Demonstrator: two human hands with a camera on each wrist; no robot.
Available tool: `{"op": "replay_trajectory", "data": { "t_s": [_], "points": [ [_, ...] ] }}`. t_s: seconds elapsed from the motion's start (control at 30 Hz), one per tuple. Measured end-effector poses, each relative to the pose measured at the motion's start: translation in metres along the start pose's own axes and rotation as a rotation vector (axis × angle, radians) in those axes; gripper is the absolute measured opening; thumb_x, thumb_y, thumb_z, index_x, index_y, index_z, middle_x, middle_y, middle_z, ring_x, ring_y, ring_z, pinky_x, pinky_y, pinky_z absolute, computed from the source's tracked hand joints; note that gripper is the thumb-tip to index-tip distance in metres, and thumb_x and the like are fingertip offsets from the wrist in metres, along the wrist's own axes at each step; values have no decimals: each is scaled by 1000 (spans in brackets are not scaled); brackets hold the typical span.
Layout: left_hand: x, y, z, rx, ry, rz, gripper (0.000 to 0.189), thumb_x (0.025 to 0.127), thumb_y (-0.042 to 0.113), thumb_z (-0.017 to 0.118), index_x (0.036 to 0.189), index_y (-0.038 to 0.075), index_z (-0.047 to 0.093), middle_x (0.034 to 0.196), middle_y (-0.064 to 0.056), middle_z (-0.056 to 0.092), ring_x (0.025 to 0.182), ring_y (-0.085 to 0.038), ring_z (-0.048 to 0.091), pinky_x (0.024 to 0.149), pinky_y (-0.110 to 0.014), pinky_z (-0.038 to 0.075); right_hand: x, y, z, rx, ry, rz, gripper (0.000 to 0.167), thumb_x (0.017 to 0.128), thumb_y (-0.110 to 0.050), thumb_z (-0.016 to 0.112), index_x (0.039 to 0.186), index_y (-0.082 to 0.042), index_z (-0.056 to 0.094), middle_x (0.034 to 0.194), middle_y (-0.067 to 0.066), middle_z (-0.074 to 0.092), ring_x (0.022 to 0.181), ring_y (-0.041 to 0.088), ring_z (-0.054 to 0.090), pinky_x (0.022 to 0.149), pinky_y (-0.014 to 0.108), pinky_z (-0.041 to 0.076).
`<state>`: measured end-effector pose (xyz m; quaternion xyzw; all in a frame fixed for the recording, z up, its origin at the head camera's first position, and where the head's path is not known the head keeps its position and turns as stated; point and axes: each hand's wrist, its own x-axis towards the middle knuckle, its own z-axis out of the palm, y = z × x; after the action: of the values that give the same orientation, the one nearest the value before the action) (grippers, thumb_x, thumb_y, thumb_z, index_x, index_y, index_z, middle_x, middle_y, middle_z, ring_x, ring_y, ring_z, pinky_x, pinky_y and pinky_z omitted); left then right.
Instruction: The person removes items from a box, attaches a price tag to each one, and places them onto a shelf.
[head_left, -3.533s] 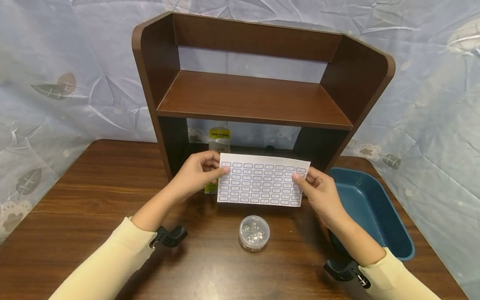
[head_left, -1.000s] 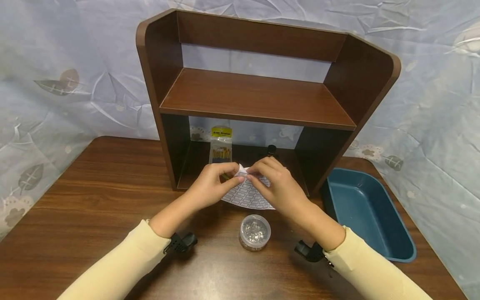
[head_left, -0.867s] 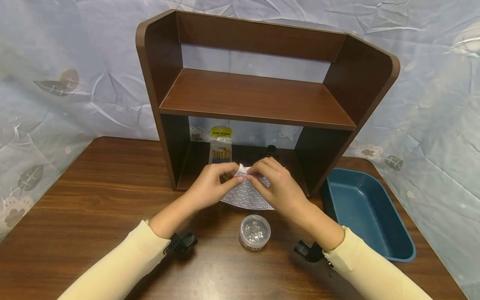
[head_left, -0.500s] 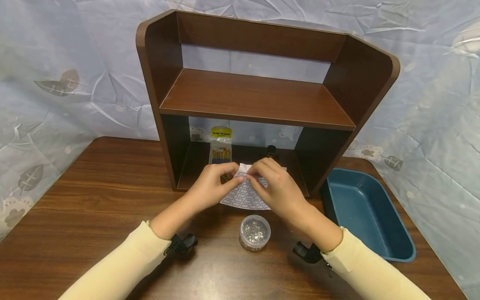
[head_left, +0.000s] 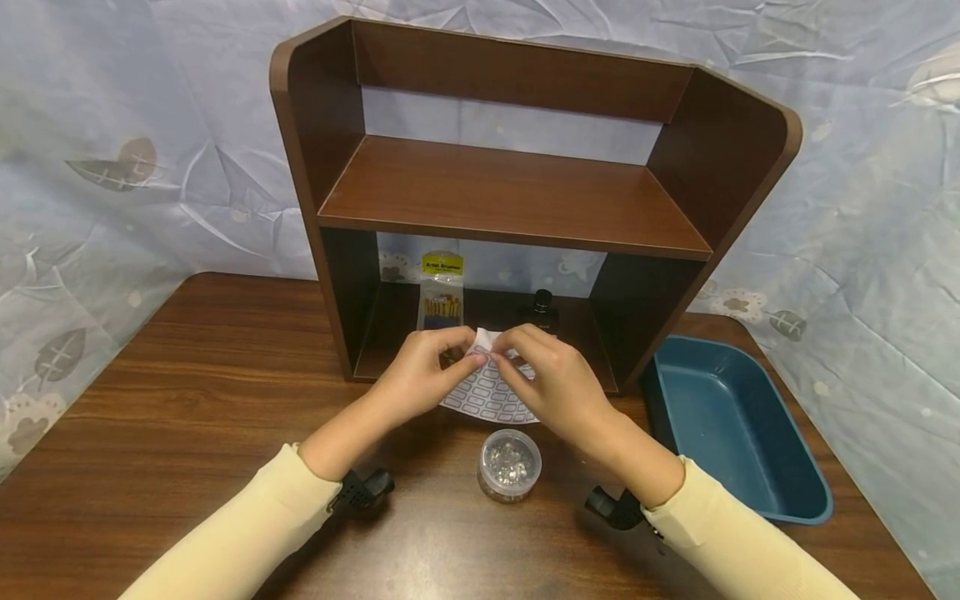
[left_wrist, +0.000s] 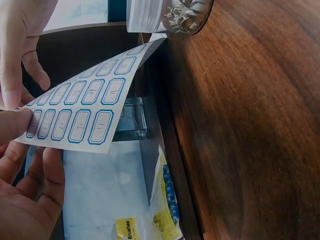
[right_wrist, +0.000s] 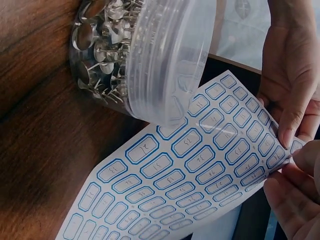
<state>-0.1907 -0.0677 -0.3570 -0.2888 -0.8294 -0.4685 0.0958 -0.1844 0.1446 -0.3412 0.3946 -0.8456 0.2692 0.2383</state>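
Both hands work at a white sheet of sticker labels (head_left: 491, 392), blue-bordered and marked with handwritten numbers. My left hand (head_left: 427, 367) pinches the sheet by its upper left part, thumb in front in the head view. Close beside it, my right hand (head_left: 558, 379) pinches the upper edge with thumb and fingertips; whether a label is lifted there I cannot tell. The sheet bends and its lower edge hangs curved. Below it on the table stands a clear lidded jar (head_left: 510, 467) of thumbtacks, which looms large in the right wrist view.
A dark brown wooden shelf (head_left: 517, 187) stands behind the hands. Its lower bay holds a packet of artist brushes (head_left: 442, 292) and a black-capped bottle (head_left: 543, 302). On the right lies a blue plastic tray (head_left: 731, 417) on the wooden table (head_left: 187, 400).
Earlier the sheet was held flat by its two sides. My right hand has since moved left to meet my left hand at the upper corner, and the sheet now curves; lately only the fingers shifted slightly.
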Motion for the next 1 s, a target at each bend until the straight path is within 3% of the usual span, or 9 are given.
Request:
{"op": "replay_trajectory", "data": {
  "t_s": [0.4,0.73,1.0],
  "points": [
    [0,-1,2,13,14,3,15,98,9,72,85,9,64,80,-4,65,70,-11,50,58,-21,41,-3,-1,1,-3,19,-5,12,94,-2,74,106,-4,72,100,8,78,91,19,77,77,28,64],
    [-1,-2,2,18,11,-2,10,98,7,71,89,7,67,81,-5,67,73,-12,53,62,-22,45,-5,0,-1,23,-14,30,12,96,-4,73,108,-4,71,103,8,79,93,21,77,77,33,65],
    [-6,-6,-4,17,36,-51,4,98,8,72,97,5,70,85,-6,70,74,-13,54,65,-23,46,-7,3,-7,114,2,127,6,96,-4,73,102,-7,71,98,5,76,93,17,73,80,33,65]
  ]
}}
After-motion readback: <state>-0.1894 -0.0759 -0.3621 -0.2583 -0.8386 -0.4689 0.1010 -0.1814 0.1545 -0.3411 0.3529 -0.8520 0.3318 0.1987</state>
